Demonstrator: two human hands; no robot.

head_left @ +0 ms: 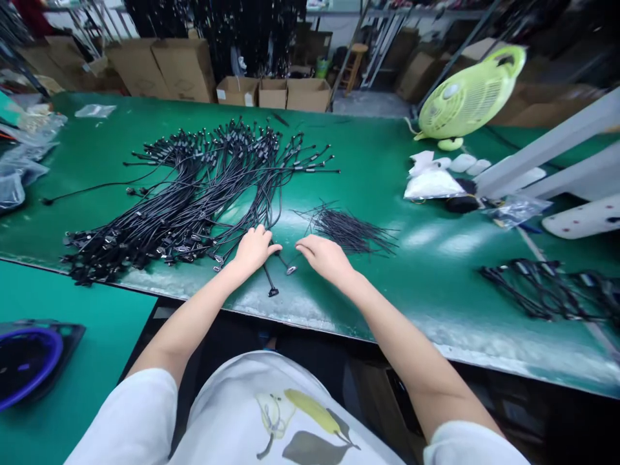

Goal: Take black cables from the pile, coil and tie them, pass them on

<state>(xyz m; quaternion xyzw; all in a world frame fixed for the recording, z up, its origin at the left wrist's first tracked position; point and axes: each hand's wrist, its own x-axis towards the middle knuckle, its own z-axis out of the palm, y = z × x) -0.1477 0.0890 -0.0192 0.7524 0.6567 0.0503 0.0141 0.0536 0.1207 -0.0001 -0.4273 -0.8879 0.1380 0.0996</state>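
Observation:
My left hand (255, 248) is closed over black cables, its thumb pointing right. Beneath it, cable ends with a dark connector (273, 292) and a metal-tipped connector (290, 270) stick out toward the table's front edge. My right hand (323, 257) is a short gap to the right, thumb and forefinger pinched together; whatever lies between the fingertips is too small to make out. Left of my hands spreads a big heap of black cables (194, 194), connectors at both ends. Just beyond my right hand lies a pile of thin black ties (351, 230).
Coiled cables (547, 287) lie at the right on the green table (378, 148). Behind them are a white plastic bag (431, 182), grey slanted posts (547, 148) and a light-green fan (467, 97). Cardboard boxes (184, 68) stand past the far edge. A purple-rimmed round object (57, 352) sits lower left.

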